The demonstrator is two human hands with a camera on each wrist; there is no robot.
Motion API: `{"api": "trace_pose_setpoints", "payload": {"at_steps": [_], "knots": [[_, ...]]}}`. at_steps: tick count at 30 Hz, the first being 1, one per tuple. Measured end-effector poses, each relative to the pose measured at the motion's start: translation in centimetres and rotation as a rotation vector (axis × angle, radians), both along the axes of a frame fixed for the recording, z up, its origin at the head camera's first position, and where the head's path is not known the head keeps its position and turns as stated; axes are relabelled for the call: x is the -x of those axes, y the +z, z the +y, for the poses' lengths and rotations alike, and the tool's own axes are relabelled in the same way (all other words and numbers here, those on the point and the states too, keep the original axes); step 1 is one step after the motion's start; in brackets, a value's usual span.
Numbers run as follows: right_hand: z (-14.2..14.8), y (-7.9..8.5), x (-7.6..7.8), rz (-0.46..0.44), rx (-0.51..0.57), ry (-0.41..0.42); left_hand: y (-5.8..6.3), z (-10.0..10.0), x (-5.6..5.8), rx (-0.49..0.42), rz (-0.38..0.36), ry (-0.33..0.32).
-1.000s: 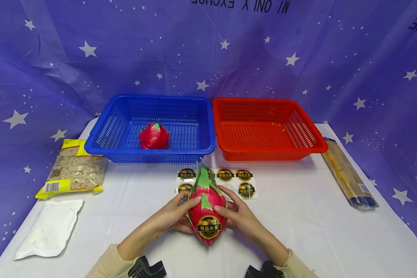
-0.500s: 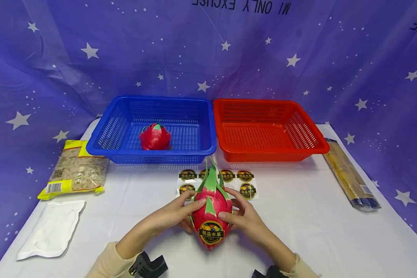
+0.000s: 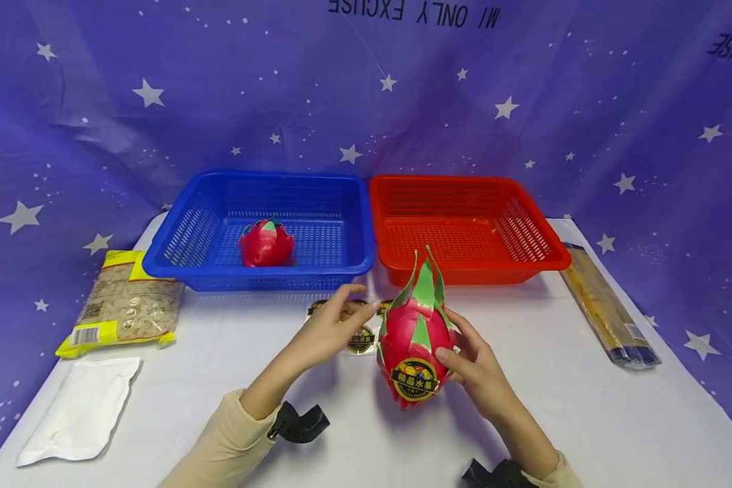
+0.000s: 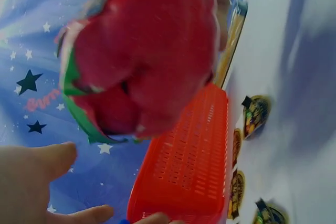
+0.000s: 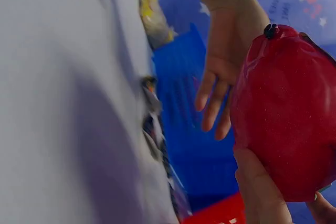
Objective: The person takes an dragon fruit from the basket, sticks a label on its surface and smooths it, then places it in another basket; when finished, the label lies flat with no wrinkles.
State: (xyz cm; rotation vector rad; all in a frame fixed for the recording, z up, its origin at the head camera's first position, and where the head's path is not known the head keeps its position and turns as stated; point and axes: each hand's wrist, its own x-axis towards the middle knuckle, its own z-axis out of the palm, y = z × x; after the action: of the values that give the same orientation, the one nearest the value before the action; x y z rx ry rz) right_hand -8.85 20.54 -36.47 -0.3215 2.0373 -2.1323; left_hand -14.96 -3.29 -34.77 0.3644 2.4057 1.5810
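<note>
Fruit (image 3: 399,342), red with green leaves, is held in the right grip (image 3: 478,376), raised above the table (image 3: 561,407). The thumb presses on its near side while the other fingers curl round its right flank. Its leafy tip points away from the person, and a round black and gold label (image 3: 415,379) shows on the face toward the head camera, just left of the right grip's thumb.

The left grip (image 3: 326,332) is free, its fingers extended and apart, just beside the fruit without touching it. Under and just beyond the left grip, stickers (image 3: 361,340) lie on the table, partly hidden by the hand and by the fruit.

Beyond the left grip stands a blue basket (image 3: 256,272); in it lies a second fruit (image 3: 266,245). A red basket (image 3: 488,276) stands beside the blue one, beyond the right grip, and in the head view the leaf tips overlap its near edge. Well left of the left grip lie a yellow bag (image 3: 128,298) and, closer to the person, a white pouch (image 3: 79,410). Well right of the right grip, a long pack (image 3: 610,308) lies slantwise. A starry purple cloth (image 3: 280,102) hangs behind everything.
</note>
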Motion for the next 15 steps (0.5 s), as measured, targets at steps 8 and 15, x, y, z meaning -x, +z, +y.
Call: {"api": "trace_pose_setpoints", "payload": {"at_steps": [8,15], "knots": [[1.4,1.4,0.8,0.025,0.035,-0.09,-0.5,3.1,3.3,0.02,0.068,0.056],[2.1,3.1,1.6,-0.006,0.045,-0.169,-1.6,5.6,5.1,0.051,0.052,0.089]]}}
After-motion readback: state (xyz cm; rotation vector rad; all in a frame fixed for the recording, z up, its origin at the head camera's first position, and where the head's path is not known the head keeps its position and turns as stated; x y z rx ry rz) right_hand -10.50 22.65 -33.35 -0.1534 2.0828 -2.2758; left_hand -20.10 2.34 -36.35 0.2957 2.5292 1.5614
